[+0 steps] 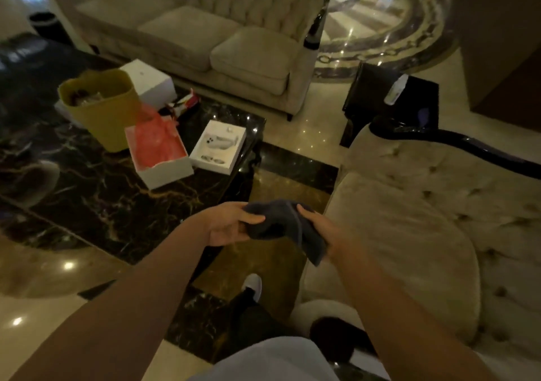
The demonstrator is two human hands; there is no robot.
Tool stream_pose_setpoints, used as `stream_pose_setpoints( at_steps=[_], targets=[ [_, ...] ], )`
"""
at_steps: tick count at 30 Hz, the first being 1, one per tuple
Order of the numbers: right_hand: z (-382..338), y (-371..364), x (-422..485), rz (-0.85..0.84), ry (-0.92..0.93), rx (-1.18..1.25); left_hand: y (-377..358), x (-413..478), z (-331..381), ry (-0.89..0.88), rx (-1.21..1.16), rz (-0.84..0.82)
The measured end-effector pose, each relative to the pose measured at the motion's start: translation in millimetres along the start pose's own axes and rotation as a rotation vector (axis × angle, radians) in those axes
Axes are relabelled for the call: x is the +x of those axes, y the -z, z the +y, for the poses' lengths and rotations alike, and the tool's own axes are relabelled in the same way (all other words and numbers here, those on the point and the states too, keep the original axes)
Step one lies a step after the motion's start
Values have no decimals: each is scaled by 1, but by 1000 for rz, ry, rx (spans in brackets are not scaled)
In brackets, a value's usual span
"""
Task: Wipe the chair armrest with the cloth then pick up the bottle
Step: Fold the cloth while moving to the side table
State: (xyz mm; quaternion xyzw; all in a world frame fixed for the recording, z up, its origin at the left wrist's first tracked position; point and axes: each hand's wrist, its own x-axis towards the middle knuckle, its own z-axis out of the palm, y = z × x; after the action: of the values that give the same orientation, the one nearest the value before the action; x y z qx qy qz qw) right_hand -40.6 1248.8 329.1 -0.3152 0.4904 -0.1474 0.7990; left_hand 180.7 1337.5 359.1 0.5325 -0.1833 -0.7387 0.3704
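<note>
A dark grey cloth (pixel 281 225) is bunched between both hands, in the air over the floor beside the chair. My left hand (pixel 231 225) grips its left side and my right hand (pixel 317 228) grips its right side, with one corner hanging down. The beige tufted chair (pixel 409 219) fills the right side. Its glossy black armrest (pixel 456 141) curves along the chair's far edge, well beyond my hands. A white bottle (pixel 396 89) lies tilted on a small black side table (pixel 369 93) behind the chair.
A black marble coffee table (pixel 96 193) on the left carries a yellow bin (pixel 102 111), a white box with red paper (pixel 159 153) and an open white device box (pixel 218 147). A beige sofa (pixel 205 37) stands at the back. My foot (pixel 253 285) is on the polished floor.
</note>
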Motion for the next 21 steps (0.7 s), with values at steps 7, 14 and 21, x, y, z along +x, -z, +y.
stream_pose_setpoints(
  at_steps=[7, 14, 21],
  targets=[
    [-87, -10, 74, 224, 87, -147, 43, 99, 97, -133, 121, 319],
    [-165, 1, 108, 328, 206, -146, 36, 178, 179, -308, 314, 340],
    [-236, 61, 135, 589, 374, -215, -12, 269, 270, -208, 254, 132]
  ],
)
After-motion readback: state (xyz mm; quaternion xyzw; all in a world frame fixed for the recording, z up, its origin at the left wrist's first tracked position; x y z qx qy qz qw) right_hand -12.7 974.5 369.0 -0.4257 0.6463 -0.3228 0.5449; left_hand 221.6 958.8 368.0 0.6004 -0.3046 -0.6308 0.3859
